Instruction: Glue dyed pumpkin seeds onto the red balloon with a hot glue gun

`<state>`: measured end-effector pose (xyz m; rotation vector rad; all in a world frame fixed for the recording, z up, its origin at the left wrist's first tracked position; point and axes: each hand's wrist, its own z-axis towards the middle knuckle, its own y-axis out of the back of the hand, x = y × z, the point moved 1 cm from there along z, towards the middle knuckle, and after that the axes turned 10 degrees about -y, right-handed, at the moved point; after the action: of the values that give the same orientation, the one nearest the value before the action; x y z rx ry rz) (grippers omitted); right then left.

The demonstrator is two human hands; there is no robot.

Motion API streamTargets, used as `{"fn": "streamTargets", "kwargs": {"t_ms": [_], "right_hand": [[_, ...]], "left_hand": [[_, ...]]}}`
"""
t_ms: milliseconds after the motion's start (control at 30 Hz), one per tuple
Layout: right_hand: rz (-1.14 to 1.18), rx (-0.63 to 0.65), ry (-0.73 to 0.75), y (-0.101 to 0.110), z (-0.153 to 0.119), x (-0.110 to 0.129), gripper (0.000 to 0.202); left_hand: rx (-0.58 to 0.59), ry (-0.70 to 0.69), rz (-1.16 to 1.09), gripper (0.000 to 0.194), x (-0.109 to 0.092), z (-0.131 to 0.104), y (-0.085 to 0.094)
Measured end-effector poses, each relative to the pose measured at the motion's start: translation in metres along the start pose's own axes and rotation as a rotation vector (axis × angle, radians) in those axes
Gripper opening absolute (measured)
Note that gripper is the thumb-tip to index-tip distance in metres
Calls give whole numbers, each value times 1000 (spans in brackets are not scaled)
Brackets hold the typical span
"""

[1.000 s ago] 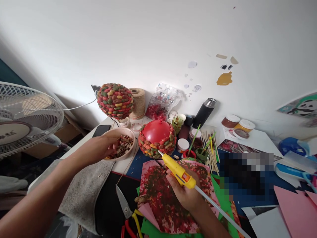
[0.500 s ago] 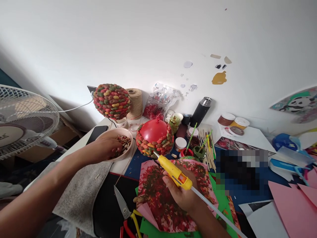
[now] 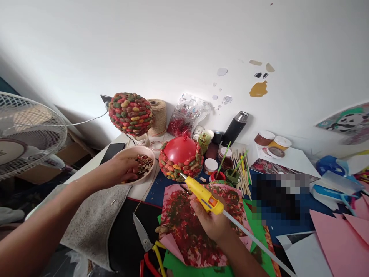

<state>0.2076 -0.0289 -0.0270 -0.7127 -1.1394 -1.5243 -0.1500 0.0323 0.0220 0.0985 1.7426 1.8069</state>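
My left hand [image 3: 122, 168] reaches into a pale pink bowl [image 3: 152, 175] of painted shell pieces [image 3: 145, 164]; its fingers are bent, and what they hold, if anything, is hidden. My right hand [image 3: 211, 221] is wrapped round a yellow glue gun [image 3: 203, 195] with a long white glue stick. The gun's tip is close to the lower edge of a red balloon [image 3: 181, 151], whose lower part is covered in red, green and orange pieces. A fully covered ball [image 3: 131, 114] rests on a cup behind the bowl.
Scissors [image 3: 141, 232] lie at the front beside a grey cloth [image 3: 89, 223]. Paint-stained pink paper [image 3: 198, 246] lies under my right hand. Paint jars [image 3: 210, 166], sticks [image 3: 243, 173] and a black flask [image 3: 235, 129] stand behind. A fan [image 3: 29, 134] is at left.
My left hand has lifted slightly and shifted within the bowl. The glue gun stays near the balloon's lower edge. The camera view has shifted a little.
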Motion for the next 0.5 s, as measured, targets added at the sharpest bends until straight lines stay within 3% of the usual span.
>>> {"fn": "streamTargets", "kwargs": {"t_ms": [100, 200, 300, 367, 500], "right_hand": [[97, 19, -140, -2, 2, -3, 33], [158, 6, -214, -2, 5, -1, 39], [204, 24, -224, -3, 9, 4, 40], [206, 7, -215, -4, 11, 8, 38], [249, -58, -215, -2, 14, 18, 40]], "left_hand": [[84, 77, -34, 65, 3, -9, 9], [-12, 190, -81, 53, -1, -24, 22], [-122, 109, -243, 41, -29, -41, 18], [-131, -18, -461, 29, -64, -48, -3], [-55, -332, -782, 10, -144, -53, -77]]}}
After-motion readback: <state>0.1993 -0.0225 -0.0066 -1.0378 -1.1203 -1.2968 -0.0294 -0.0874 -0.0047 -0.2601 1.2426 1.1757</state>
